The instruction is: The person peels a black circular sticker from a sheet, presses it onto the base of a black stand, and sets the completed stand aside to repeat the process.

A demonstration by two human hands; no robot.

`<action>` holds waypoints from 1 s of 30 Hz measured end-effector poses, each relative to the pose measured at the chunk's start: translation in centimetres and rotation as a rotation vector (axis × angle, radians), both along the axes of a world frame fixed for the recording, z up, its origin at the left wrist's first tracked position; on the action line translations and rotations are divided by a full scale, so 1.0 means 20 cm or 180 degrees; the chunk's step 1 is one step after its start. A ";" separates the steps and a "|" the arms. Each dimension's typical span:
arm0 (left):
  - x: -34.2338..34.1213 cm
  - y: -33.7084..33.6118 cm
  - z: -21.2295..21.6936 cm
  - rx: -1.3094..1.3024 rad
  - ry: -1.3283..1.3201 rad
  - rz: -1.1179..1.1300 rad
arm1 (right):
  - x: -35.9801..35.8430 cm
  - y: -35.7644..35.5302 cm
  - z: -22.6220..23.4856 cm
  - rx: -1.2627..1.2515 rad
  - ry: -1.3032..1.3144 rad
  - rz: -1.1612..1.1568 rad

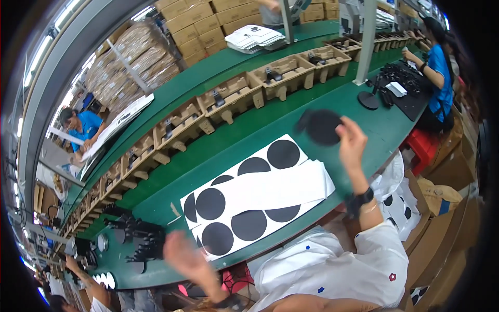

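Note:
My right hand (353, 140) pinches the edge of a flat black disc (325, 128) above the far right part of the green bench. A smaller dark part, blurred, shows at the disc's left side; I cannot tell what it is. My left hand (186, 257) is over the bench's near edge, at the lower left corner of a white sheet (196, 223) with large black round pads (248, 226). Motion smears its fingers. Across the sheet lies a white paper strip (280, 184), covering some of the pads.
Brown molded trays (231, 104) with small black parts line the middle of the bench. Black stands (138, 236) cluster at the left. At the right are a round black base (368, 100) and a heap of black parts (400, 78). Co-workers in blue shirts (441, 70) work nearby.

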State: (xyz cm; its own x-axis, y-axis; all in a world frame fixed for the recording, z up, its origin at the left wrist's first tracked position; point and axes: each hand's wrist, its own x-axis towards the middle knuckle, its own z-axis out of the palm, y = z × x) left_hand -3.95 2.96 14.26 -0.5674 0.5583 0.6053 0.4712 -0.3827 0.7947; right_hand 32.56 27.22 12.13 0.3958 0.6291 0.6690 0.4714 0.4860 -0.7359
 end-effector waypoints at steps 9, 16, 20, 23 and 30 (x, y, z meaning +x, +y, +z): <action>-1.83 -0.85 -0.24 -0.1364 0.1375 0.3258 | 1.03 0.66 -0.36 -0.1962 -0.1455 -0.2441; -2.14 -0.90 -0.44 -0.3019 -0.0771 0.0746 | 0.62 0.35 -0.26 -0.1365 -0.1330 -0.1345; -1.82 -0.58 -0.24 -0.3315 0.0418 0.0352 | 0.17 -0.02 -0.12 -0.0789 -0.1289 -0.0042; -1.85 -0.61 -0.23 -0.3317 0.0653 0.0345 | -0.37 -0.33 0.04 -0.1020 -0.1226 0.1413; -1.76 -0.68 -0.22 -0.1960 -0.0143 0.0593 | -0.62 -0.50 -0.11 -0.0743 -0.3336 0.2450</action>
